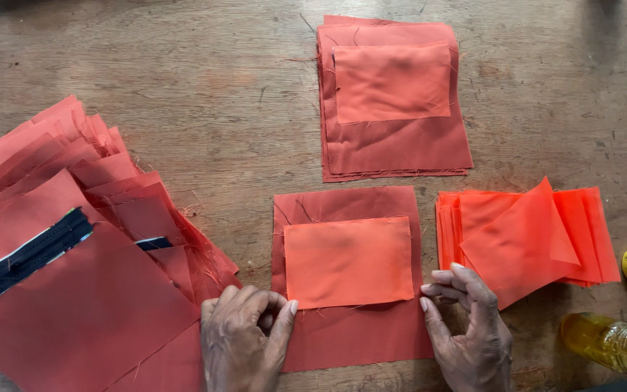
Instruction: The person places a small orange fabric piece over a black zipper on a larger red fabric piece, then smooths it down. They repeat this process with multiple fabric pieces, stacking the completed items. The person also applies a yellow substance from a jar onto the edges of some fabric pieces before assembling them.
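One orange patch (348, 262) is laid on a red panel (350, 330) at 6 o'clock, its lower corners pinched by the left hand (244, 335) and right hand (469, 328); finished stack (393, 98) at 12, patches (527, 236) at 3, panels (74, 239) at 9 judged unprocessed.

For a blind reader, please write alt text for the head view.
Two hands, left hand and right hand, press the lower corners of an orange patch on a red cloth. Cloth stacks lie on the wooden table.
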Demonstrator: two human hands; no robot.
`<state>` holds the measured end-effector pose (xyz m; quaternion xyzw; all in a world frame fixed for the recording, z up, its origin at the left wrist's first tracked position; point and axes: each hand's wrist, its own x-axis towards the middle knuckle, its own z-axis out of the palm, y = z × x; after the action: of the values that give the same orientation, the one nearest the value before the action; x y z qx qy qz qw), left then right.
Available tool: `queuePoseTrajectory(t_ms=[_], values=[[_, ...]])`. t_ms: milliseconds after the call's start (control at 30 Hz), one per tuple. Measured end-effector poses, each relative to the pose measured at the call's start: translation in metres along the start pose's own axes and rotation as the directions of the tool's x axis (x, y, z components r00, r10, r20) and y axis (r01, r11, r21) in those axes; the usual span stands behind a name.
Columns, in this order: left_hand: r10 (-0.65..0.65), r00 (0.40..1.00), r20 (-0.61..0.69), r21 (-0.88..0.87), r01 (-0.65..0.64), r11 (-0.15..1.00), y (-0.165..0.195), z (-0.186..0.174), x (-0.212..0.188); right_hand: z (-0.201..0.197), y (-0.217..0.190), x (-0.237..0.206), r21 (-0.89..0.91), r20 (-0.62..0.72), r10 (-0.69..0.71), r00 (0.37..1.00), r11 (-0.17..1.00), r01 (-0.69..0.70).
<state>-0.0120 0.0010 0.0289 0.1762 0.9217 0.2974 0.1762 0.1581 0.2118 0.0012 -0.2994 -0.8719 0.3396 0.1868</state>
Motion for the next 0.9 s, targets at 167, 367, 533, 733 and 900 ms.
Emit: queuePoseTrajectory(t_ms=[167, 367, 533, 733, 900], values=[[0.012, 1.0, -0.011, 0.019, -0.012, 1.0, -0.002, 0.002, 0.0, -0.002, 0.002, 0.001, -0.028, 0.016, 0.013, 1.0, 1.0, -0.013], [0.06, 0.998, -0.029, 0.012, -0.059, 0.998, -0.005, 0.004, 0.0, 0.0, -0.002, 0.002, 0.014, -0.018, 0.085, 0.996, 0.996, -0.085], [0.042, 0.998, -0.039, 0.015, -0.041, 0.999, -0.006, 0.006, -0.001, 0.004, -0.009, 0.005, 0.004, -0.035, 0.124, 0.992, 0.992, -0.124], [0.068, 0.995, -0.069, 0.036, -0.066, 0.997, -0.008, 0.009, -0.001, 0.006, -0.012, 0.007, -0.065, -0.03, 0.145, 0.989, 0.987, -0.147], [0.11, 0.99, -0.089, 0.048, -0.106, 0.993, -0.009, 0.01, -0.001, 0.005, -0.012, 0.008, -0.046, -0.027, 0.116, 0.993, 0.992, -0.117]])
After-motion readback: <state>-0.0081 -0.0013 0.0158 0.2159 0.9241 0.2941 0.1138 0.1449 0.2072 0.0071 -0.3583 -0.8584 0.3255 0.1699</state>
